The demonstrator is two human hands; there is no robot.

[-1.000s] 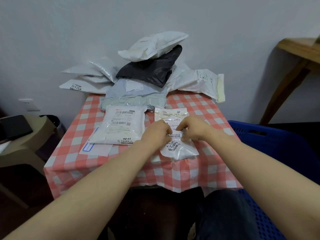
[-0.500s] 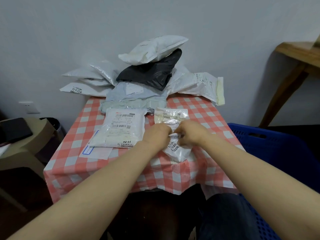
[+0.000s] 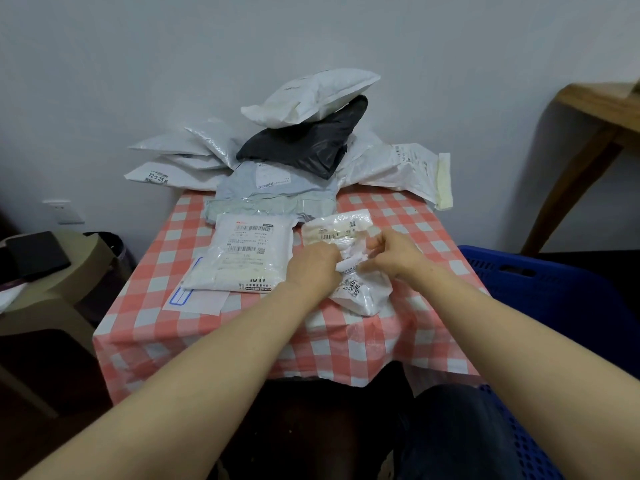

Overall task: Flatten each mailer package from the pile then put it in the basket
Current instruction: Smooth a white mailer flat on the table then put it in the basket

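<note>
Two grips meet on one small white mailer (image 3: 367, 294): the left grip (image 3: 313, 268) is clenched on its crumpled middle, knuckles up, and the right grip (image 3: 391, 252) pinches the same bunched plastic just beside it, fingers curled. The mailer lies on the table (image 3: 346, 344) under and between them, its labelled end past the knuckles and its puffy end on the person's side, near the front edge. It looks far from flat, so the pressing-out seems only begun. The film looks thin; if the grips tug apart rather than press down, it could tear, and trapped air may spring it back up. Being close to the edge on a slick cloth, it could also slide off toward the lap. Just left of the left grip lies a flat mailer (image 3: 242, 258) over a blue-edged sheet (image 3: 197, 301), close enough to be nudged. Beyond both grips the pile (image 3: 277, 181) is stacked against the wall, a black bag (image 3: 304, 143) and a puffed white one (image 3: 311, 95) perched on top; they could tumble when lower ones are drawn out. Right of the right grip, lower than the table and well apart, is the basket (image 3: 540, 285), with nothing visible barring the way. A stool (image 3: 52, 299) stands far left.
</note>
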